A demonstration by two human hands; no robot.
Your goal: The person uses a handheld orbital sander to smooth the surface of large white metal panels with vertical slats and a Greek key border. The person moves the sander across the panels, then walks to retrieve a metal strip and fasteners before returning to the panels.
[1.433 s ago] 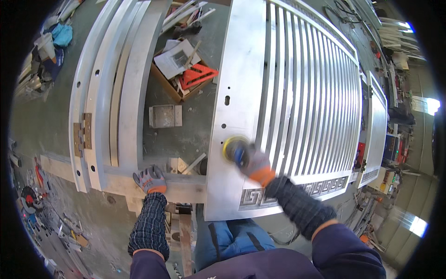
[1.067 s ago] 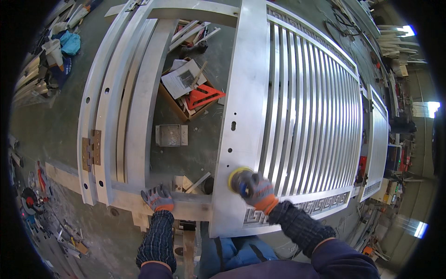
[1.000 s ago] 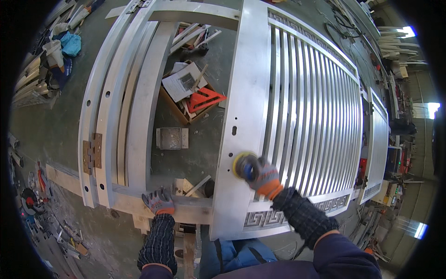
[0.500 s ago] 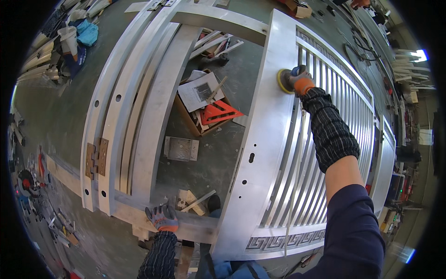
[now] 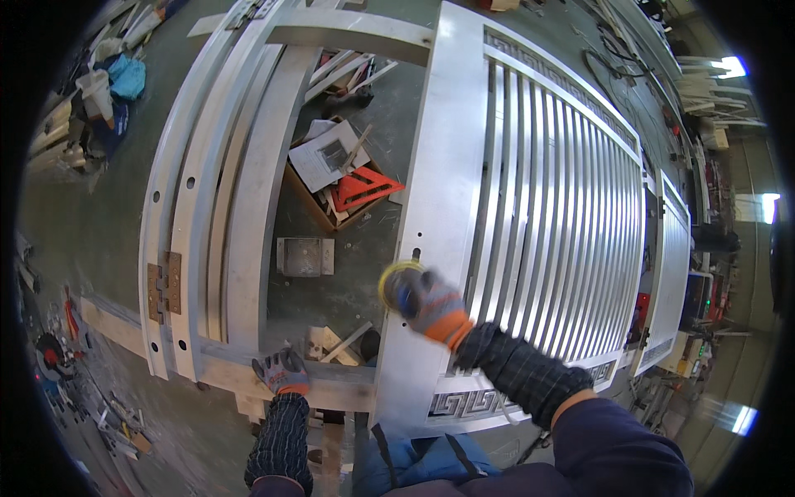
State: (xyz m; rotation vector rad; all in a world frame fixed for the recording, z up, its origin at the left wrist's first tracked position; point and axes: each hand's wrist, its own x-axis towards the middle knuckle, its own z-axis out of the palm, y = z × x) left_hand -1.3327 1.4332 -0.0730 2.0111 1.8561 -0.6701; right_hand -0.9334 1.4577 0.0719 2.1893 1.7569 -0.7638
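A gloved right hand (image 5: 437, 311) wraps around a round sander (image 5: 400, 287) with a yellow-edged disc, the tool at the left edge of a slatted metal gate (image 5: 447, 149), just below a slot, the gloved left hand (image 5: 284, 374) resting loosely spread on a pale crossbeam (image 5: 344, 387), holding nothing.

A yellow-rimmed sander (image 5: 391, 284) is overlapping the left edge of a silver slatted gate (image 5: 455, 207), which is lying flat beside a pale beam (image 5: 339, 387).
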